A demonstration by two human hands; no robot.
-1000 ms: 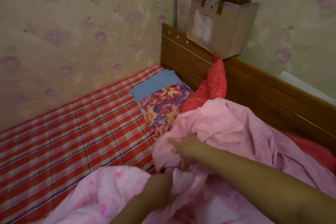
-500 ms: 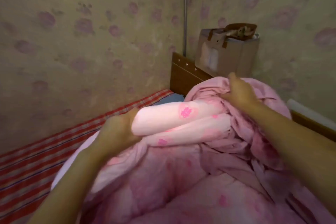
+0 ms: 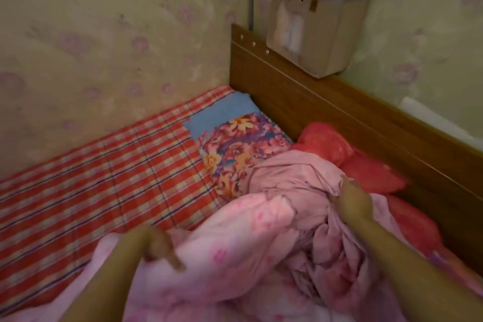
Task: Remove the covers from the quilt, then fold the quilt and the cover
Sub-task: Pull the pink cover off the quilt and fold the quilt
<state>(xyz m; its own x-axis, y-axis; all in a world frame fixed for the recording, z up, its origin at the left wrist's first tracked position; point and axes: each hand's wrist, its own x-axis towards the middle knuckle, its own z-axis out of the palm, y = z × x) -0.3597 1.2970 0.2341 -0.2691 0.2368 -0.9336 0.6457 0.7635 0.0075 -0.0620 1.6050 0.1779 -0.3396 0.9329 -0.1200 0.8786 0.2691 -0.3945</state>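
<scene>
Quilt (image 3: 235, 243), pink floral, bunched at head end of bed (image 3: 104, 178); left hand (image 3: 156, 248), blurred, clutching it; right hand (image 3: 350, 198) gripping mauve cover (image 3: 295, 178).

Two bare forearms (image 3: 407, 259), uncovered to the frame edge, left hand (image 3: 156, 246) motion-blurred, right hand (image 3: 351, 200) sharper

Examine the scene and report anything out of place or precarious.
The beige bag is perched on the narrow top of the wooden headboard, against the wall, looking tilted; it might tip onto the bed.
</scene>
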